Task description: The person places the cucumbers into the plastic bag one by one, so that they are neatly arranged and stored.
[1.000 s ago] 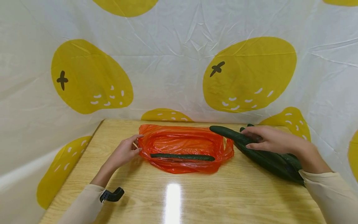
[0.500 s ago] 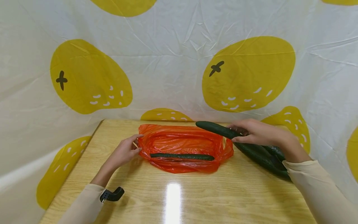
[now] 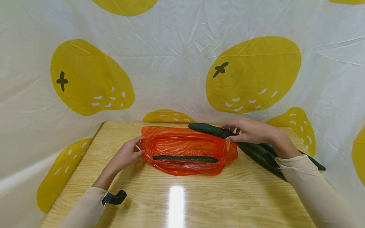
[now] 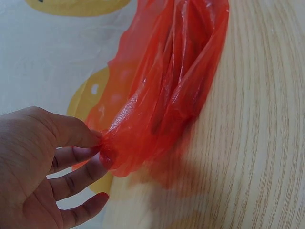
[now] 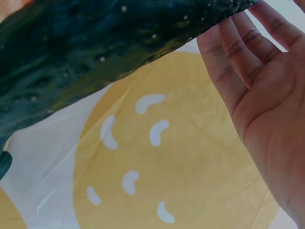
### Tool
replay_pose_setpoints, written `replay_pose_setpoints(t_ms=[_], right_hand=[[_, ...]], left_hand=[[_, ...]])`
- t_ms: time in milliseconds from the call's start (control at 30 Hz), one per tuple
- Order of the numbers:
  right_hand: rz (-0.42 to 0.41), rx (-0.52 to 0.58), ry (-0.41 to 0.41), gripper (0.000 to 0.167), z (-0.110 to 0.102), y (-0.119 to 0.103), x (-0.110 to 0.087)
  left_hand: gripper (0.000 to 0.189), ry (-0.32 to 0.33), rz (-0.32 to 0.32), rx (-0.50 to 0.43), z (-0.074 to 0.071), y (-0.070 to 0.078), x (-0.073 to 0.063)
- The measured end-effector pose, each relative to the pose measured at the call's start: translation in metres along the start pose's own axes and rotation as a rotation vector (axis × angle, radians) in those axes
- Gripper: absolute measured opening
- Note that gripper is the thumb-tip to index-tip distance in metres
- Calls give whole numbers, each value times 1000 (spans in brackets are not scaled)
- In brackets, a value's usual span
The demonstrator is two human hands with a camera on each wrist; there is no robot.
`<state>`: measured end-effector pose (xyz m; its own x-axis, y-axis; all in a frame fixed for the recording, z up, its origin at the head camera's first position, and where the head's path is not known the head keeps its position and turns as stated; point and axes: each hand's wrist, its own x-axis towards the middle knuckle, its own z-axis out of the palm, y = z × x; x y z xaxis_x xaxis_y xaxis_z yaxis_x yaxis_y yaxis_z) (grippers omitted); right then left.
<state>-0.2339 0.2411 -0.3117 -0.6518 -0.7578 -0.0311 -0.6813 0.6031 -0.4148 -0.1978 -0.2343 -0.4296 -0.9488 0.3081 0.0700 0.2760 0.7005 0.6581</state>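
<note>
A crinkled red plastic bag [image 3: 182, 170] lies on the table with its mouth spread wide, and one slim dark green cucumber [image 3: 185, 159] rests inside along the near edge. My left hand [image 3: 125, 154] pinches the bag's left edge between thumb and fingers; the left wrist view shows the gathered plastic [image 4: 128, 143] at its fingertips. Over the bag's right rim, my right hand [image 3: 251, 131] grips a long cucumber [image 3: 209, 129], its far tip pointing left above the bag. In the right wrist view the fingertips [image 5: 240, 24] meet this cucumber's bumpy skin near its upper right.
More cucumber [image 3: 319, 165] shows behind the right forearm, partly hidden by hand and sleeve. A white sheet [image 3: 171, 82] with yellow fruit prints hangs behind and at both sides of the wooden table [image 3: 137, 202]. A black band [image 3: 114, 199] sits on the left wrist.
My right hand has moved left with the long cucumber, bringing its tip over the bag's back right part. A cucumber end has come into sight behind the right forearm. My left hand stays in place.
</note>
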Motion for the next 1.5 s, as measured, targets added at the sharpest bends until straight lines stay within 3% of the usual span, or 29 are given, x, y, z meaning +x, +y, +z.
replay_pose_setpoints(t_ms=[1500], right_hand=[[-164, -10, 10, 48, 29, -18, 56]], left_hand=[[57, -6, -6, -19, -1, -5, -2]])
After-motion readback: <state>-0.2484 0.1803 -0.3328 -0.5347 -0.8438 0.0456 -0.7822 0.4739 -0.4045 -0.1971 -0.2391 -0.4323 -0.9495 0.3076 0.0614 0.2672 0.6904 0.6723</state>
